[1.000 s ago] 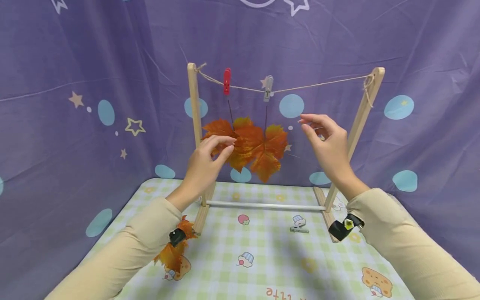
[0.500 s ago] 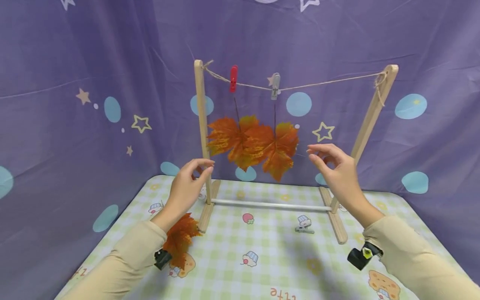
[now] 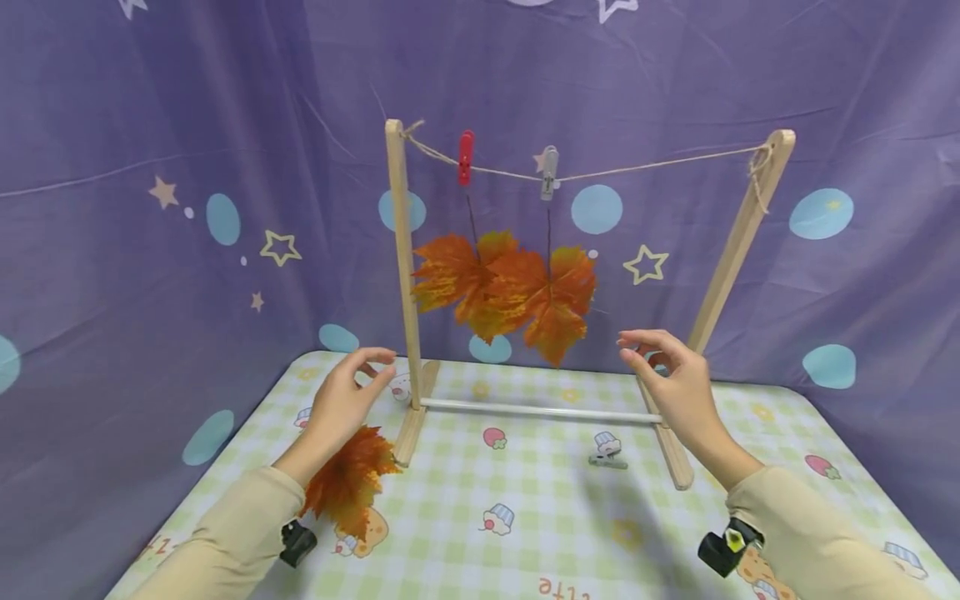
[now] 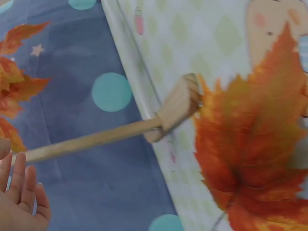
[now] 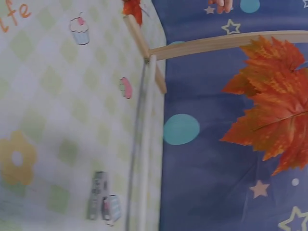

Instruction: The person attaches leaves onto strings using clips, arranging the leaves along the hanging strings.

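Two orange leaves hang by their stems from a string. A red clothespin holds the left leaf and a grey clothespin the right leaf. My left hand hovers by the rack's left post with fingers loosely bent and nothing in them; it also shows in the left wrist view. Under that forearm lies another orange leaf on the table, large in the left wrist view. My right hand, likewise holding nothing, hovers before the right post. A second grey clothespin lies on the table.
The wooden rack has a left post, a right post and a white crossbar low between them. A checked cloth covers the table. Behind stands a purple curtain.
Both hands have moved down, away from the hanging leaves, the left one also to the left. The view has shifted slightly. The leaves stay hanging in their clothespins.
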The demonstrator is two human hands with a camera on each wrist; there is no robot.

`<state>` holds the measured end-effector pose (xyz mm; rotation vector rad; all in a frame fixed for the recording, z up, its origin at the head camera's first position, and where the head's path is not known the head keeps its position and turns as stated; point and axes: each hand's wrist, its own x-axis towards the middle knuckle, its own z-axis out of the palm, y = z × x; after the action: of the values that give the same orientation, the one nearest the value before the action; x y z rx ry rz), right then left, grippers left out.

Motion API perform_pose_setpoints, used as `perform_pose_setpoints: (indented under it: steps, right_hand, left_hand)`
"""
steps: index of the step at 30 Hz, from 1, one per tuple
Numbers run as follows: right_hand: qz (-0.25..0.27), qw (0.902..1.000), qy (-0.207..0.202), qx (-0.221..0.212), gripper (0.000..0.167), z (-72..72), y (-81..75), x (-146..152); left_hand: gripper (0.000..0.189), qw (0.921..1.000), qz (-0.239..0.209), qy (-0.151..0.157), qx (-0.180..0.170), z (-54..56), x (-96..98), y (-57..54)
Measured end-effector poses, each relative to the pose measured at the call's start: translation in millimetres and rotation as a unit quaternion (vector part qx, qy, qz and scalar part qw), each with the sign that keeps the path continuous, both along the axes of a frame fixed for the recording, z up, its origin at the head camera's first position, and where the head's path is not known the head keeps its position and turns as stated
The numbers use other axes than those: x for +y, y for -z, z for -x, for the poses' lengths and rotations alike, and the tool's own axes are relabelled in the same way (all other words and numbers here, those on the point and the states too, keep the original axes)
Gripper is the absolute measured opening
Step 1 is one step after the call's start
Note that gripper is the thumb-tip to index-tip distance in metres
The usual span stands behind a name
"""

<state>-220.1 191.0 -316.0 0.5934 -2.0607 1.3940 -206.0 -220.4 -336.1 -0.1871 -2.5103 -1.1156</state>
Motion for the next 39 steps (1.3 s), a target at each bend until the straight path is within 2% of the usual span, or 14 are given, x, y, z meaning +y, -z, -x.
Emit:
perform_pose_setpoints:
  steps: [6,15,21,23,29,33,39]
  right_hand:
    - [-0.004,0.9999,-0.005,-0.014,0.024,0.3,21.6,2.3]
    - [-0.043,0.9979,0.011,-0.048,0.020,2.8,46.6,10.8]
    - [-0.049,0.9955,0.002,-0.081,0.020,-10.0,47.9,4.8]
    - [-0.053,0.9952,-0.001,-0.083,0.021,-13.8,49.1,3.6]
    - [-0.081,0.9935,-0.006,-0.079,0.029,4.6,88.1,18.6]
    - [-0.088,0.9919,-0.014,-0.090,0.033,9.7,100.6,22.1]
    - [-0.112,0.9842,-0.020,-0.136,0.037,14.1,114.3,26.1]
  left_hand:
    - [0.034,0.9994,0.011,-0.019,-0.027,2.9,-21.5,15.2]
    - [0.035,0.9980,0.010,-0.048,-0.041,5.1,-43.6,30.9]
    - [0.040,0.9957,0.021,-0.061,-0.066,4.2,-55.1,42.2]
    - [0.040,0.9958,0.028,-0.066,-0.057,5.7,-59.9,49.5]
    - [0.035,0.9951,0.049,-0.080,-0.034,7.9,-73.2,66.1]
    - [0.038,0.9932,0.055,-0.082,-0.062,10.0,-82.1,71.4]
    - [0.042,0.9887,0.069,-0.073,-0.112,14.7,-92.7,78.2]
